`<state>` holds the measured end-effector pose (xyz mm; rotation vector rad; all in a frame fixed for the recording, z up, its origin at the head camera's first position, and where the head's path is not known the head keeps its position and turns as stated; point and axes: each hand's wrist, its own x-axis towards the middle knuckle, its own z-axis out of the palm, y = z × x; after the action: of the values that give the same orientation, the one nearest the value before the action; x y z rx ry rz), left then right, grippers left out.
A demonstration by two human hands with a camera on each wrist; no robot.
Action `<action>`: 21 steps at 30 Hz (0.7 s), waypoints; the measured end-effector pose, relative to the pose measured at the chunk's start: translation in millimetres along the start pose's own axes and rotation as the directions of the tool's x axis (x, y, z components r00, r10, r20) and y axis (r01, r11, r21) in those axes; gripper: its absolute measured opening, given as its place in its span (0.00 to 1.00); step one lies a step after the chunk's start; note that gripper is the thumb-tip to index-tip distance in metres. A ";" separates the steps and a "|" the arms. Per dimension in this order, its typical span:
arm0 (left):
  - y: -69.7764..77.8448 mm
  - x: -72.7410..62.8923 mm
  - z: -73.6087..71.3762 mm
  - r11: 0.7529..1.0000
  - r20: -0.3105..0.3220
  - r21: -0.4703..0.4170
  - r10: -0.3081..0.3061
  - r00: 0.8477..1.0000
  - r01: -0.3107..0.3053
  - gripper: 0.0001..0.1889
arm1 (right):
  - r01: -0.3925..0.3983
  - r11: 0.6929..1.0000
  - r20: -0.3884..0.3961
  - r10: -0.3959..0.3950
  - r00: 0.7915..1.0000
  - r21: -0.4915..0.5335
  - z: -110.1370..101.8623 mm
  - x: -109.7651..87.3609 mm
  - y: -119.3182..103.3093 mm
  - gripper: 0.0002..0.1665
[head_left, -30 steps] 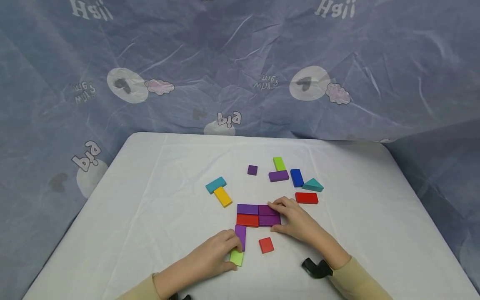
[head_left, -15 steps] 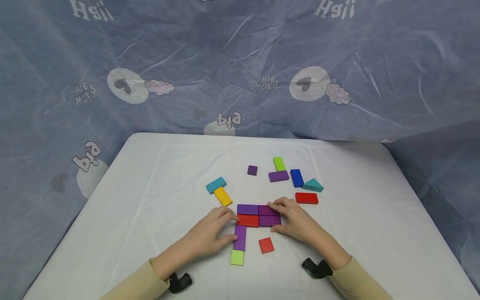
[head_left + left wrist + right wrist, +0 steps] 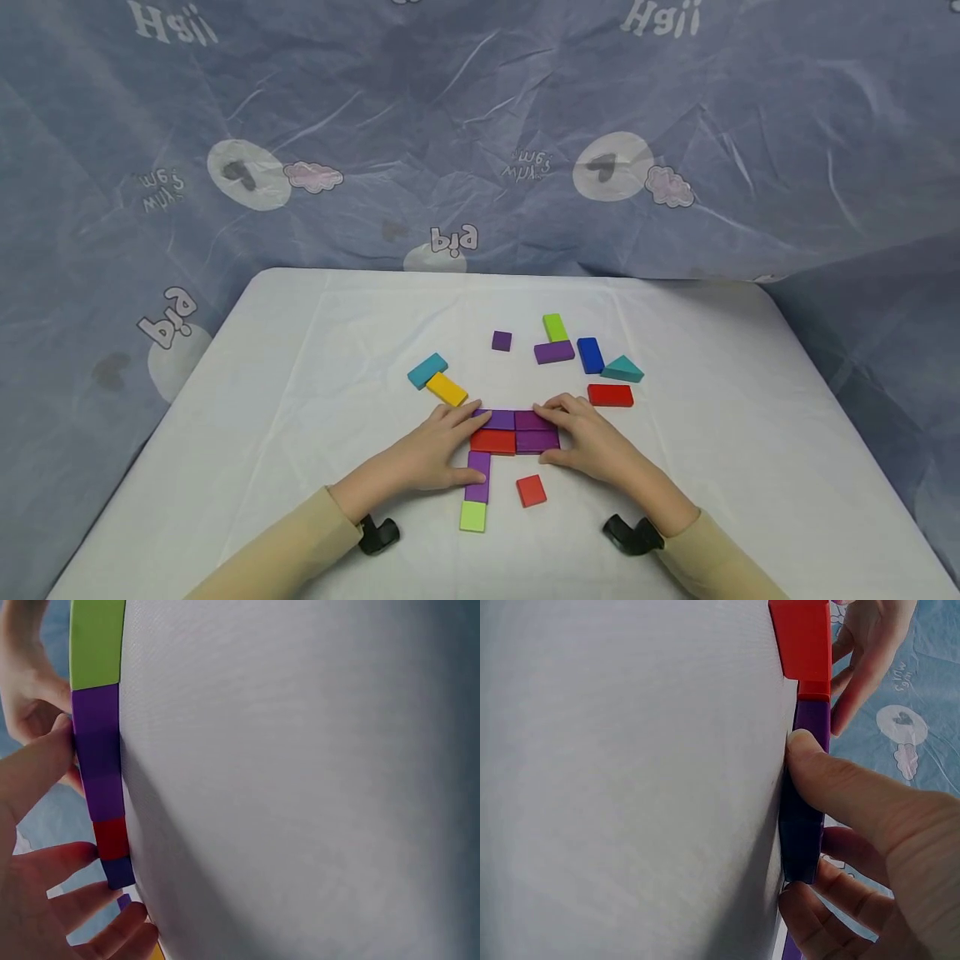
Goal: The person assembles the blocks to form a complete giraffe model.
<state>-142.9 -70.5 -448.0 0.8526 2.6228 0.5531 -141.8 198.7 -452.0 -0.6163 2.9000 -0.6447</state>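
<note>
In the head view, rectangular blocks lie in two rows: a violet block [image 3: 497,419] and a dark purple block [image 3: 531,420] behind, a red block [image 3: 493,442] and another purple block [image 3: 537,442] in front. A purple block [image 3: 477,463] and a lime block [image 3: 472,517] run toward the person from the left end. My left hand [image 3: 425,450] spans the left side, its thumb on the near purple block and fingertips at the red and violet ends. With thumb in front and fingers behind, my right hand [image 3: 588,437] grips the two purple blocks at the right.
A loose red square block [image 3: 531,491] lies near the right thumb. Teal [image 3: 427,371] and yellow [image 3: 447,389] blocks touch behind the left hand. Farther back are several blocks, among them a blue block [image 3: 590,355], a teal triangle [image 3: 622,369] and a red block [image 3: 611,395].
My left hand has left the lime block and moved away from the person to the violet block's end. The yellow block has turned slightly. My right hand stays in place.
</note>
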 end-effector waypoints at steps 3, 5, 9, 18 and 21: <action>0.3 -0.7 0.3 1.000 -0.005 0.006 0.004 1.000 -0.004 0.44 | 0.004 1.000 0.000 -0.004 1.000 -0.003 -0.1 0.0 0.0 0.41; 0.1 -1.2 1.2 1.000 -0.012 0.002 0.006 1.000 -0.006 0.44 | 0.009 1.000 -0.003 -0.010 1.000 -0.006 0.0 0.1 0.0 0.41; -0.1 -1.4 3.9 1.000 -0.027 0.002 0.005 1.000 -0.005 0.45 | 0.024 1.000 -0.009 -0.025 1.000 -0.016 0.3 0.1 0.0 0.40; -1.6 -1.0 5.8 1.000 -0.030 0.015 0.010 1.000 -0.009 0.45 | 0.045 0.999 -0.017 -0.045 0.999 -0.019 0.7 -0.8 0.3 0.40; -2.2 -1.2 5.9 1.000 -0.027 0.010 0.012 1.000 -0.012 0.45 | 0.042 0.999 -0.017 -0.042 0.999 -0.020 0.9 -0.6 0.3 0.40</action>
<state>-140.6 -71.3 -453.9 0.8707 2.6484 0.5594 -141.1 198.9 -452.9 -0.6789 2.9199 -0.6301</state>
